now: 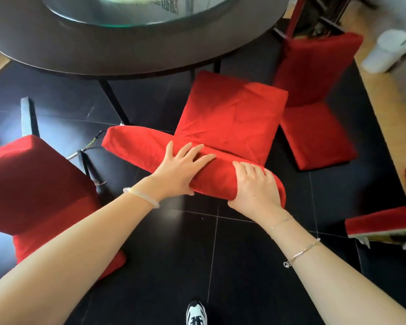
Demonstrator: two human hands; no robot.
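1. Just short of the round dark worktop [56, 50], on the black tiled floor [220, 254]: red-covered chair [230, 109], seat pointing toward the worktop, backrest top [136, 146] nearest the camera.
2. Left grip [181, 165] open, fingers straight and spread, pressing flat on the middle of the backrest top, thumb at its near edge.
3. Right grip [256, 186] open as well, laid over the right end of the backrest top, fingers lightly bent with the curve, thumb along the near side.
4. Pale bangle [141, 197] on the left wrist, thin bracelet [302, 252] on the right forearm.
5. Second red chair [33, 184] near on the left, third red chair [314, 90] just beside the seat on the right.
6. Glass turntable [150, 17] on the worktop; black-and-white shoe [196, 313] on the floor at the bottom edge.
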